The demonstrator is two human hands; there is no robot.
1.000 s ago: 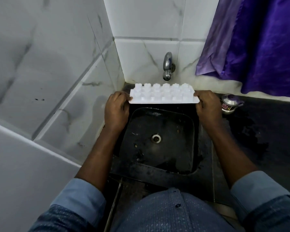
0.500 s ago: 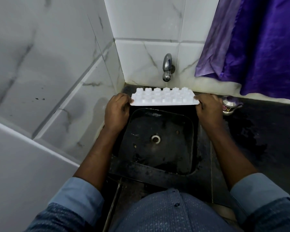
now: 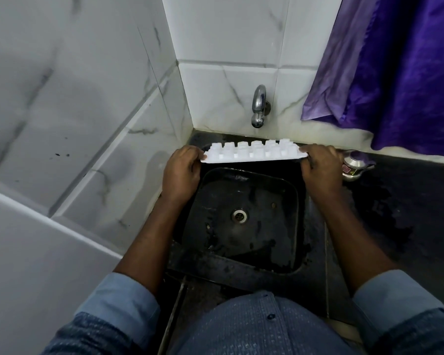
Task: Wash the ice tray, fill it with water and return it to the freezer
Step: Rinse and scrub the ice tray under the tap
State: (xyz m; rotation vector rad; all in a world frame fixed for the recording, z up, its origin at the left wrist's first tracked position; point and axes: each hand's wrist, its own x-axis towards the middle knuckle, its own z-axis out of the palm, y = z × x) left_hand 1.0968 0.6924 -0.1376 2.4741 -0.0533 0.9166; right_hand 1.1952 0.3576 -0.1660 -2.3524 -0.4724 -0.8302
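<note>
While both forearms reached forward from rolled blue sleeves, the left hand and the right hand gripped the short ends of the white ice tray, one at each end, knuckles up and fingers curled shut on the tray's rim. The tray was held roughly level with its moulded cell bottoms facing up, over the far edge of the black sink and just below the spout of the chrome tap, not touching it. No water could be seen running from the tap. The sink's basin lay bare under the wrists, with its round metal drain near the middle. Just beside the right hand, on the dark wet counter, stood a small steel pot, partly hidden by the hand. A purple curtain hung at the right above the counter, and white marbled tiles closed the corner behind the tap
</note>
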